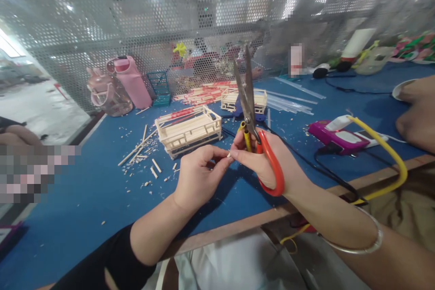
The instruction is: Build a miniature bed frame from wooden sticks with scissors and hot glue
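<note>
My right hand [263,158] grips a pair of scissors [249,104] with red and yellow handles, blades pointing up and slightly apart. Its fingertips meet those of my left hand [197,176], which is curled in a pinch. Between the two hands sits a tiny pale stick piece [229,155]. Just beyond my hands a small box frame built of wooden sticks [188,129] rests on the blue tabletop [84,199]. Short stick offcuts [149,163] lie scattered to its left.
A second stick frame [243,99] and bundled red-white sticks [204,95] lie farther back. Pink bottles [118,86] stand by the perforated metal screen. A magenta glue gun [336,136] with black and yellow cables lies at right. Another person's arm [418,113] rests at far right.
</note>
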A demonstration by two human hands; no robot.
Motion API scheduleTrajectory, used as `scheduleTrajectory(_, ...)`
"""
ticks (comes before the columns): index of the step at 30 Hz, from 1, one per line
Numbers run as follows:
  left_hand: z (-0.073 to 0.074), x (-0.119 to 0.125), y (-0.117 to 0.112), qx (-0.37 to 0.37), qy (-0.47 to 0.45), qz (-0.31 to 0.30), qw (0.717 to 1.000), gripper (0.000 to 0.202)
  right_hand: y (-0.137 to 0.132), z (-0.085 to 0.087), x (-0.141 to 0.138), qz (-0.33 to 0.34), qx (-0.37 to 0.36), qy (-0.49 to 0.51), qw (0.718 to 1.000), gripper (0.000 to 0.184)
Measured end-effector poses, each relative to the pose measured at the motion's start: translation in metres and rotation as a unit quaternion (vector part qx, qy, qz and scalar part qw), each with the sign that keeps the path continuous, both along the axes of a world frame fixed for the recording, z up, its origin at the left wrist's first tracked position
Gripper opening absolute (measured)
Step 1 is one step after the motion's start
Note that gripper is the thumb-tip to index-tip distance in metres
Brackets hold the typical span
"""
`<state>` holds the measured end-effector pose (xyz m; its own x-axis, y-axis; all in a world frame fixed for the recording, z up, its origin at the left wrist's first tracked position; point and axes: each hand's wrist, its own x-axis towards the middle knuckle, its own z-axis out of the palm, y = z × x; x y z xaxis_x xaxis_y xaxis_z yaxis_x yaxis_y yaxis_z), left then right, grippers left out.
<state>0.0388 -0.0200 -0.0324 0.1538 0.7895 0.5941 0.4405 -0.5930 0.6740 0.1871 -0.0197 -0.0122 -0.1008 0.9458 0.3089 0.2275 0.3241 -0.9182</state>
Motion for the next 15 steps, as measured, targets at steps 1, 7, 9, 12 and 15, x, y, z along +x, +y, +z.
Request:
scheduleTrajectory(1, 0.0001, 0.0002, 0.0, -0.013, -0.005, -0.006, 1.0, 0.008, 0.0002, 0.0003, 0.0009, 0.001, 0.0, -0.007, 1.0, 0.01)
scheduleTrajectory(7, 0.0052, 0.0029, 0.0003, -0.288, -0.173, -0.136, 0.932, 0.033, -0.002, 0.0022, 0.0051, -0.016, 0.052, -0.024, 0.998, 0.008)
scheduleTrajectory(9, 0.0068, 0.0033, 0.0013, -0.386, -0.225, -0.195, 0.873, 0.041, -0.004, 0.0015, 0.0045, -0.021, 0.072, -0.029, 0.997, 0.007)
scheduleTrajectory(12, 0.007, 0.0029, 0.0028, -0.43, -0.265, -0.228, 0.833, 0.04, -0.0066, -0.0003, 0.0021, -0.029, 0.102, -0.051, 0.993, 0.004)
scheduleTrajectory(15, 0.0042, 0.002, 0.0043, -0.424, -0.284, -0.221, 0.831, 0.038, -0.007, -0.0029, -0.001, -0.034, 0.129, -0.049, 0.99, 0.004)
